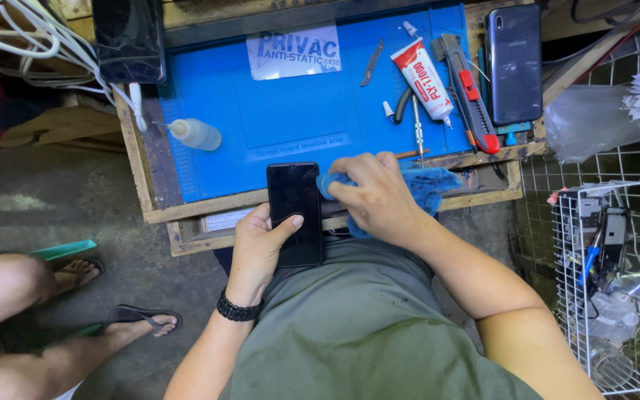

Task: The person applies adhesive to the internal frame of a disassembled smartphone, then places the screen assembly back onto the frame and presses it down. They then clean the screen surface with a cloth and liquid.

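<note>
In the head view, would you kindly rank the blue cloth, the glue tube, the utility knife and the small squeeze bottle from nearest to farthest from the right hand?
From the right hand:
1. Blue cloth: under the hand, touching it.
2. Glue tube: above it on the blue mat.
3. Utility knife: just right of the tube, a little farther, though the margin is small.
4. Squeeze bottle: far to the left on the mat.

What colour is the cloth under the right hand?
The cloth is blue, close to the work mat's shade; the head view shows it.
</note>
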